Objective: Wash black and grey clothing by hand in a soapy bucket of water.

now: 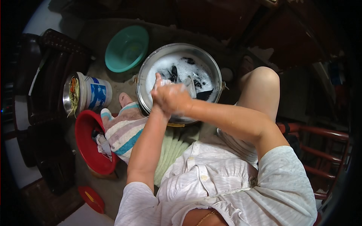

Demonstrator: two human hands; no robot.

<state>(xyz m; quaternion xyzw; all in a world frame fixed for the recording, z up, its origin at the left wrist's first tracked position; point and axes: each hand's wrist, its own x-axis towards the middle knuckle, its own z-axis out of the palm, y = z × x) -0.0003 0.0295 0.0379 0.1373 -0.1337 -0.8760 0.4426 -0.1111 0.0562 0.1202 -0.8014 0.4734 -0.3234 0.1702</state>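
Observation:
A wide metal pail (142, 99) with a bail handle stands before me, holding foamy white suds (161, 66) and soaked dark cloth (203, 95). Over its near-left rim my two hands are pressed together. My right hand (178, 97) wraps across my left hand (159, 89), whose thumb points up and away from me. Lather coats the fingers, and the right hand is slightly blurred. Whether any cloth is caught between the palms is hidden. Just beyond the right hand, a pale curved object (191, 86) pokes out of the suds; its kind is unclear.
A teal basin (127, 49) sits beyond the pail at left. Nearer left are a plastic bucket (97, 93), a metal bowl of vegetable shreds (74, 96) and a red basin (87, 152) with cloth inside. A striped towel (127, 141) covers my left leg. A red chair (322, 135) stands right.

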